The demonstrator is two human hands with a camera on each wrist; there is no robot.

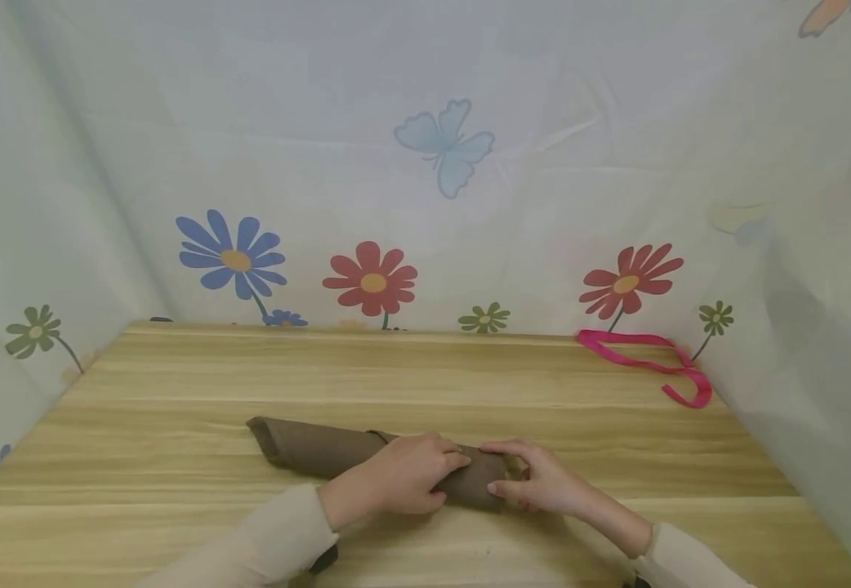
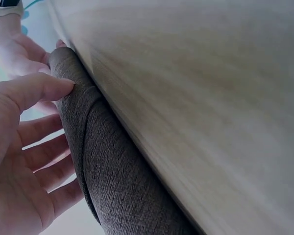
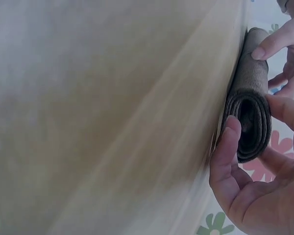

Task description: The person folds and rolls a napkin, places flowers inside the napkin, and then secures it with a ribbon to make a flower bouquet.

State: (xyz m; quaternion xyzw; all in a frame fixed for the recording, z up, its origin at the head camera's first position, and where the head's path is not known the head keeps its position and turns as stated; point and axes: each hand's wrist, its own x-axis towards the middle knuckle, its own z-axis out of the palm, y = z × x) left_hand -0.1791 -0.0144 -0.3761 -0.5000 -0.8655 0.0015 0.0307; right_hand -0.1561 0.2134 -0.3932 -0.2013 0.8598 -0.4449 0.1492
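Note:
A dark brown towel (image 1: 326, 449), wound into a tube, lies slantwise on the wooden table (image 1: 308, 376). My left hand (image 1: 405, 478) holds it right of the middle, thumb on the near side and fingers over the far side. In the left wrist view a loose edge of the towel (image 2: 127, 186) curves along the roll. My right hand (image 1: 546, 482) grips the right end, thumb and fingers on opposite sides. The right wrist view shows the layered, flattened spiral of that end (image 3: 263, 128) between the fingers of the right hand (image 3: 269, 196).
A pink ribbon (image 1: 634, 362) lies loosely looped at the table's back right corner. Behind and beside the table hangs a pale cloth backdrop (image 1: 308, 163) printed with flowers and butterflies.

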